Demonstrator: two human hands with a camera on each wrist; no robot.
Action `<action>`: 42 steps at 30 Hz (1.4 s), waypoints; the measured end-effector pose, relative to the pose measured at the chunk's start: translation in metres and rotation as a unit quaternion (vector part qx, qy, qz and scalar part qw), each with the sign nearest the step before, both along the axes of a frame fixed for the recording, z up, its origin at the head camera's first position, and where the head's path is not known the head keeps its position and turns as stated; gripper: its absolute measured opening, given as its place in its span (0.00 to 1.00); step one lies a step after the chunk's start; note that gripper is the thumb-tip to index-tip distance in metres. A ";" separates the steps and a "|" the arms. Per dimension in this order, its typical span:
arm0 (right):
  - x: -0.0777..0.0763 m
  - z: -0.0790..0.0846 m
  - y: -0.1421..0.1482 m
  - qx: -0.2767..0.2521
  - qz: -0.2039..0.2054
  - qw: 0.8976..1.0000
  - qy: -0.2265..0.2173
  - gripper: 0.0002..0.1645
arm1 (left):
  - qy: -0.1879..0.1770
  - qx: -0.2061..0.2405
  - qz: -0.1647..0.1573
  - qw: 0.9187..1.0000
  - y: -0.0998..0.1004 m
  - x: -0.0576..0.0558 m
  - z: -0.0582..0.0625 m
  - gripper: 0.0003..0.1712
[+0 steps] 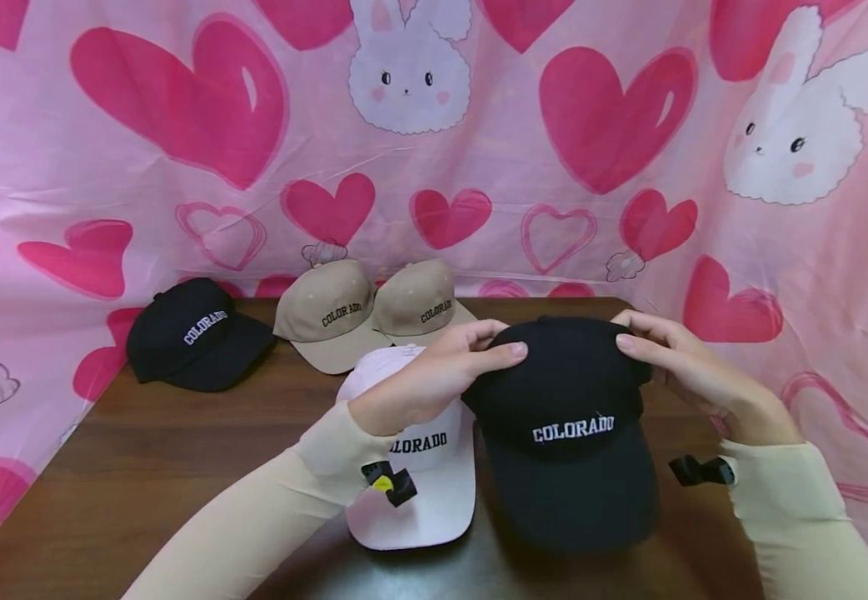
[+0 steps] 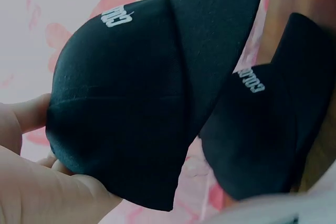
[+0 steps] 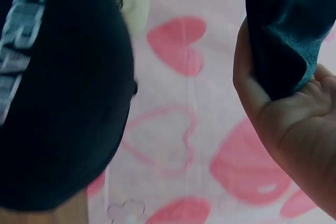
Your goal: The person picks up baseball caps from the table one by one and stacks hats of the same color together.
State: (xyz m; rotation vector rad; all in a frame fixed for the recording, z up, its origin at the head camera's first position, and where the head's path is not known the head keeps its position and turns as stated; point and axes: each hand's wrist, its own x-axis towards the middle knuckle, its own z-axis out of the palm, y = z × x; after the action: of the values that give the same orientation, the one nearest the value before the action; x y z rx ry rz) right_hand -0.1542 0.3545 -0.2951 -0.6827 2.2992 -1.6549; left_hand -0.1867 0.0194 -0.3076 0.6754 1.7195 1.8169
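Both hands hold a black baseball cap (image 1: 561,375) by the sides of its crown, brim toward the person. My left hand (image 1: 437,375) pinches one side, thumb on top. My right hand (image 1: 692,367) grips the opposite side, its thumb also on top. In the left wrist view, a second black cap (image 2: 247,129) with white lettering sits lower, beyond the held one. The right wrist view shows that lower cap (image 3: 68,93) beside the right hand (image 3: 294,114), which grasps dark, shiny cloth. A white cap (image 1: 434,492) lettered in black lies under the left forearm, partly covered by it.
At the back left of the brown wooden table (image 1: 179,467) sits another black cap (image 1: 187,333). Two beige caps (image 1: 329,312) stand side by side at the back middle. A pink heart-and-rabbit cloth (image 1: 411,150) hangs behind and along the sides.
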 end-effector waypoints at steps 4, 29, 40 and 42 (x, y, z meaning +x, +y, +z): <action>0.001 -0.010 0.022 -0.011 0.011 1.000 -0.015 0.15 | -0.024 0.004 0.008 1.000 0.027 -0.001 -0.007 0.13; -0.005 -0.092 0.086 -0.009 -0.087 0.991 -0.104 0.16 | -0.030 -0.083 0.125 0.988 0.115 -0.008 -0.052 0.10; -0.009 -0.112 0.075 -0.002 -0.118 0.985 -0.129 0.12 | -0.009 -0.126 0.172 0.977 0.116 -0.012 -0.072 0.13; -0.011 -0.115 0.073 0.000 -0.128 0.983 -0.129 0.12 | 0.000 -0.131 0.181 0.975 0.115 -0.013 -0.074 0.13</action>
State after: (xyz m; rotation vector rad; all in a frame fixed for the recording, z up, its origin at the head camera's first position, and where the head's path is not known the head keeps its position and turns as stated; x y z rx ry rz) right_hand -0.1647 0.4280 -0.4101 -0.1620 2.2700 -1.7310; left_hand -0.1994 0.1345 -0.3819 0.2652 2.1425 1.7643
